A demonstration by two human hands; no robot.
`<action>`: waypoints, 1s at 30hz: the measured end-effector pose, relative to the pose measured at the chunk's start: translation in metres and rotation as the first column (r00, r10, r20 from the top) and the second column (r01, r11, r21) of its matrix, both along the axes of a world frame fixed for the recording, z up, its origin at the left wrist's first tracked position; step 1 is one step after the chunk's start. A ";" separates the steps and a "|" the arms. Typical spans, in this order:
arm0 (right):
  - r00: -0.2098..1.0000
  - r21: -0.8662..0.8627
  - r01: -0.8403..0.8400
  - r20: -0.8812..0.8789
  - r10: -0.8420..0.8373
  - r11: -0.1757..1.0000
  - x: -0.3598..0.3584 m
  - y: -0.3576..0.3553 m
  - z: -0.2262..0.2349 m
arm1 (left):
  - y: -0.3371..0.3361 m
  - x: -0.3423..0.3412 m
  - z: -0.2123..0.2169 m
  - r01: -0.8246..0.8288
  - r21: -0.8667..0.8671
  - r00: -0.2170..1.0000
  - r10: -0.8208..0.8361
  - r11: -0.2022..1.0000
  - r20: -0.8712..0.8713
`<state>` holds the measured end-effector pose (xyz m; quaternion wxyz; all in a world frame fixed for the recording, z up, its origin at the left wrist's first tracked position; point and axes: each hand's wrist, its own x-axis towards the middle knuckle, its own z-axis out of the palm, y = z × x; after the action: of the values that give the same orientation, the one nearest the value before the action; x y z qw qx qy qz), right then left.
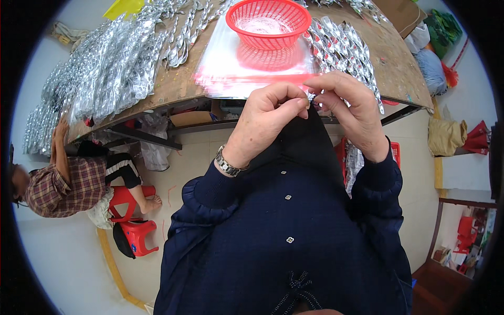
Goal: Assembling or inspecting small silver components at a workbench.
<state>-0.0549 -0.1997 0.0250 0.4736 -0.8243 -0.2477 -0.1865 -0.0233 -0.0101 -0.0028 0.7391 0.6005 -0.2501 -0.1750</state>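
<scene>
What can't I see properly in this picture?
All in the head view:
What, if anything, the left grip and right grip hold: too small, and fingertips cover it.
The red edge of the plastic sheets: blurred.
White strands in the red basket: too fine to count.
Yellow thing: cut off by the top edge.

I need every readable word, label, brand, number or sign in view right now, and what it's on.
None can be read in this view.
Red-edged clear plastic stack: red area blurred; can't tell whether it's print.
Spoon-shaped silver pieces on the right: red marks too small to make out.
Wristwatch: any markings too small to read.
</scene>
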 end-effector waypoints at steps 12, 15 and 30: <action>0.996 -0.024 0.045 -0.076 -0.047 0.999 0.000 0.004 -0.002 | -0.002 -0.002 0.002 0.003 0.064 0.999 -0.005 0.998 0.038; 0.994 0.000 0.048 -0.099 -0.048 0.999 -0.001 0.006 -0.003 | -0.002 0.000 -0.001 0.029 0.051 0.999 -0.032 0.998 0.041; 0.969 0.152 0.077 -0.243 -0.039 0.985 -0.003 0.002 -0.006 | 0.000 -0.001 0.002 0.018 0.065 1.000 -0.019 0.998 0.020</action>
<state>-0.0583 -0.1978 0.0185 0.5590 -0.8070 -0.1487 -0.1189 -0.0247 -0.0099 -0.0011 0.7150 0.6235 -0.2573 -0.1836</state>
